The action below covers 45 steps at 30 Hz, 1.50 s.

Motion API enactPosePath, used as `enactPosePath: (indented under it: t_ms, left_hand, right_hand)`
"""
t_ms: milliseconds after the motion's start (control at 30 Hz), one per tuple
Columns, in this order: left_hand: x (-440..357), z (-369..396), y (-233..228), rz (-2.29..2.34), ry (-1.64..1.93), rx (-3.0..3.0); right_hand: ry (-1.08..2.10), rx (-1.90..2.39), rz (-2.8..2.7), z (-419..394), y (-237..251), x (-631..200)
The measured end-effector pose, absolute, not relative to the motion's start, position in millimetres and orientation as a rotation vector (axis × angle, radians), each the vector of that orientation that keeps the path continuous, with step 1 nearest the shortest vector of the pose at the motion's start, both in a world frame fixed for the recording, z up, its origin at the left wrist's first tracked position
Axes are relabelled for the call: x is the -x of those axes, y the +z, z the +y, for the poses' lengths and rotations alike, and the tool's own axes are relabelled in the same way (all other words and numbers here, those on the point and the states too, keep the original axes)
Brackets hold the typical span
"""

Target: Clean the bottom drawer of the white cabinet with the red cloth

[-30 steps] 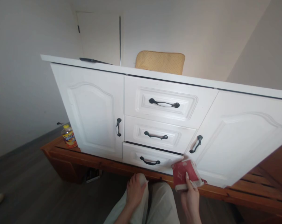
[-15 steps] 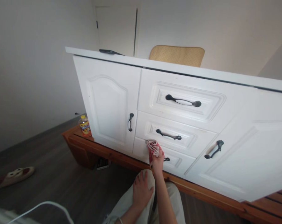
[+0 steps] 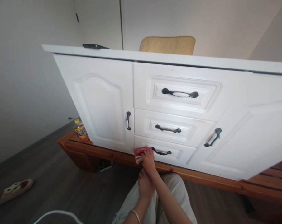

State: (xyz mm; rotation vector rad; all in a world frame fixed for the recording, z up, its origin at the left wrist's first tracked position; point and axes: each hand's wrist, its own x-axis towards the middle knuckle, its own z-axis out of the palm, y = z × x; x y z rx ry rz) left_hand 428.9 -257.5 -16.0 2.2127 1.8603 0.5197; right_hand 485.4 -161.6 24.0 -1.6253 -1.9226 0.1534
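My right hand is closed on a red-and-white cloth. It presses the cloth to the left end of the bottom drawer, just left of that drawer's dark handle. On my knee rests my left hand, lying flat and holding nothing. Its fingers are partly covered by my right wrist. The drawer belongs to a white cabinet with two more drawers above it and a door on either side. All the drawers and doors are closed.
The cabinet stands on a brown wooden bench. A bottle with a yellow cap stands at its left end. A dark flat device lies on the cabinet top, with a tan chair back behind. A slipper is on the floor.
My right hand has moved the cloth down and left along the bottom drawer, uncovering its handle. The cloth's rolled end is now spread against the drawer. My left hand stays on the knee.
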Motion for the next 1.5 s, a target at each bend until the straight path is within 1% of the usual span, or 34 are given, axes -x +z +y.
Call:
enactPosePath:
  t_ms: [100,233,300,433,600,700,800,867,967,1033,1100,1167,1333,1433,1500]
  left_hand:
    - [-431.0,-257.8,-10.9,1.932,0.498,-2.2]
    - [-432.3,-256.3,-9.7,1.971,0.454,-2.216]
    - [-433.1,-256.4,-8.6,1.971,0.432,-2.218]
    - [-435.4,-258.4,-4.5,1.983,0.422,-2.219]
    - [-434.7,-258.9,1.0,1.983,0.393,-2.235]
    - [-434.0,-258.6,2.9,1.998,0.382,-2.24]
    - [-434.1,-259.1,2.5,2.008,0.379,-2.239]
    - [-433.6,-259.6,0.8,2.0,0.386,-2.238]
    - [-431.8,-259.7,-2.6,1.984,0.397,-2.232]
    - [-430.7,-259.0,-4.1,1.984,0.4,-2.223]
    - [-430.6,-258.1,-4.4,1.984,0.413,-2.215]
    - [-431.3,-257.9,-3.7,1.97,0.435,-2.216]
    - [-425.5,-262.6,-4.1,1.913,0.512,-2.155]
    - [-413.5,-264.9,-0.1,1.769,0.687,-2.01]
    - [-407.6,-261.3,11.9,1.665,0.823,-1.965]
  right_hand:
    - [0.119,1.675,-1.908,-189.2,10.6,-539.6]
    - [-0.143,1.867,-1.759,-235.5,-4.7,-632.6]
    - [-0.2,1.88,-1.744,-253.5,-1.1,-672.0]
    - [-0.201,1.785,-1.779,-263.8,38.3,-708.7]
    - [-0.159,1.679,-1.654,-251.2,105.3,-706.5]
    - [0.001,1.6,-1.517,-248.6,121.7,-695.6]
    - [0.27,1.497,-1.21,-258.4,109.2,-673.5]
    - [0.472,1.407,-0.854,-275.7,86.0,-654.3]
    - [0.785,1.189,-0.259,-318.2,38.2,-629.5]
    - [0.992,1.1,-0.032,-350.3,6.7,-619.5]
    - [1.165,1.063,0.047,-376.0,-16.0,-614.4]
    - [1.274,1.015,0.052,-389.1,-25.5,-612.5]
    - [1.445,0.92,0.024,-376.5,-15.5,-617.2]
    - [1.574,0.875,-0.013,-369.2,-14.7,-623.9]
    - [1.609,0.857,-0.018,-369.5,-18.5,-628.8]
